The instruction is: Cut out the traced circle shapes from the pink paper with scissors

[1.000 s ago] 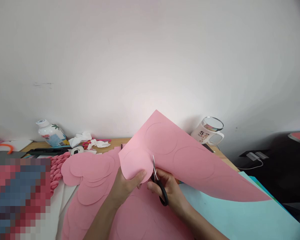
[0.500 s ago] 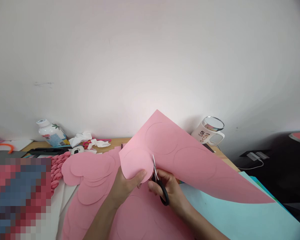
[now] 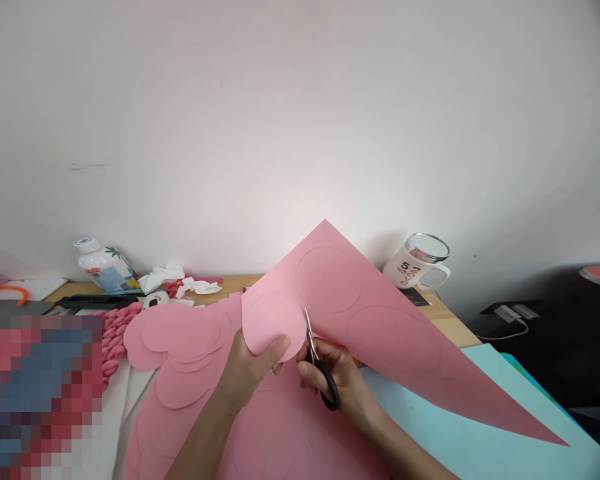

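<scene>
A large pink paper sheet with faint drawn circles is raised in front of me, one corner pointing up. My left hand pinches its partly cut, rounded part, thumb on top. My right hand has its fingers in the black handles of the scissors. The blades point up along the right edge of the rounded part, looking nearly closed. Overlapping rounded pink pieces lie to the left of my left hand.
A white mug stands at the back right. Behind the pieces are a white bottle, crumpled tissues and a pink braided item. Light blue paper lies at the right.
The pink sheet has turned slightly, its top corner shifting right and its far right tip dropping. Both hands keep their holds with little movement.
</scene>
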`<state>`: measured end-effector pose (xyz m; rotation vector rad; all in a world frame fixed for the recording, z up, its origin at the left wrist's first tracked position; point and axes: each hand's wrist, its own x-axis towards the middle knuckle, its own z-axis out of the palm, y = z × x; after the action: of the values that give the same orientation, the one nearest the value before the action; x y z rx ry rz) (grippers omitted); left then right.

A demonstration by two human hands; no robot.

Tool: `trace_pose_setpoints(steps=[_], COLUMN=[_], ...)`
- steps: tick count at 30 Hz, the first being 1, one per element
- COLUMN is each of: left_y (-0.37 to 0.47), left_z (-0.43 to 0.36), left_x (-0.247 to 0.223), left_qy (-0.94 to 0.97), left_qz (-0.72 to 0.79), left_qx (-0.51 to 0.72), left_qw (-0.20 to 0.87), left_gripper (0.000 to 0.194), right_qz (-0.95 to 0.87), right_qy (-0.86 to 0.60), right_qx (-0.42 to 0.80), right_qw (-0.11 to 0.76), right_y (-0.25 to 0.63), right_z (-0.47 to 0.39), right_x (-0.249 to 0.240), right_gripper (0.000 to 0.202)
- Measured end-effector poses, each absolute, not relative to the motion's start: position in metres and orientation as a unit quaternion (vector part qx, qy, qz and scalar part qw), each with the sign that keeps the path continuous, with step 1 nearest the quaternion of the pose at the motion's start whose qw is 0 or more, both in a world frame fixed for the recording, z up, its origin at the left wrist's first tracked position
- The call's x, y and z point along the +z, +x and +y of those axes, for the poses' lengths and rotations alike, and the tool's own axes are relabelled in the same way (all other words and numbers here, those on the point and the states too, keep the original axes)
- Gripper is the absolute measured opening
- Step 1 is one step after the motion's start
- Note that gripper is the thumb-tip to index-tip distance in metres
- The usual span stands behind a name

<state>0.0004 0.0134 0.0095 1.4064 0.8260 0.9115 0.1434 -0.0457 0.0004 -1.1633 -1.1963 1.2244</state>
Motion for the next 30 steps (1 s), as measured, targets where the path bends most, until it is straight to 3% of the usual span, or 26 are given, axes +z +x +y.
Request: trace_pose_setpoints(steps=[16, 30], left_y=[0.0036, 0.005], left_z=[0.0129, 0.0076], left_x=[0.0085, 0.0142], left_qy=[0.572, 0.61], left_qz=[0.357, 0.365], left_qx=[0.423, 0.354], left_qw=[0.606, 0.608], left_gripper=[0.025, 0.021], right_qz=[-0.49, -0.493], right_qy=[-0.469, -0.47], right_qx=[0.521, 0.528], right_qw=[0.518, 0.508], right_y=[0.1445, 0.1459], right_z=[-0.0453, -0.0435], right_x=[-0.0054, -0.0009], right_gripper=[0.034, 0.034])
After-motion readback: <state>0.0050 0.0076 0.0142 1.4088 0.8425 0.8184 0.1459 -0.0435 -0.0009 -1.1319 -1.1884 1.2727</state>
